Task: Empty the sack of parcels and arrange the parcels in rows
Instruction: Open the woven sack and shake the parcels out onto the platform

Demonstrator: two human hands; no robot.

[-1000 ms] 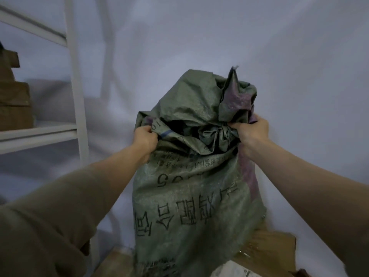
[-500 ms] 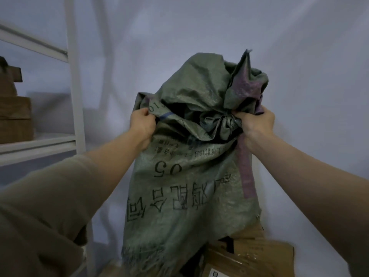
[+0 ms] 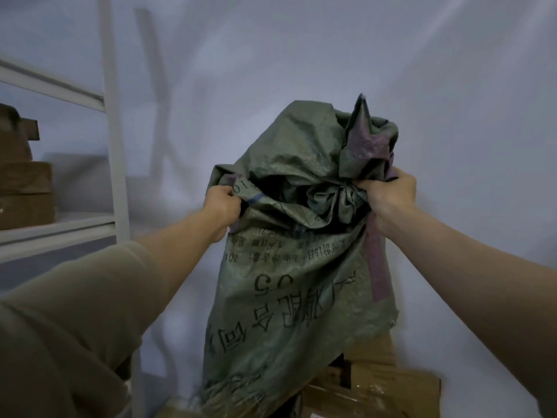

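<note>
A green woven sack with black printed characters hangs upside down in front of me, its frayed open end at the bottom. My left hand grips the bunched fabric at the sack's upper left. My right hand grips the gathered fabric at its upper right, beside a purple stripe. Brown cardboard parcels lie below the sack's mouth, partly hidden by the hanging fabric.
A white metal shelf rack stands at the left, with brown boxes stacked on its shelf. A pale wall fills the background behind the sack.
Both hands have lifted the sack higher, and its frayed mouth has risen off the heap, uncovering more of the cardboard parcels beneath it.
</note>
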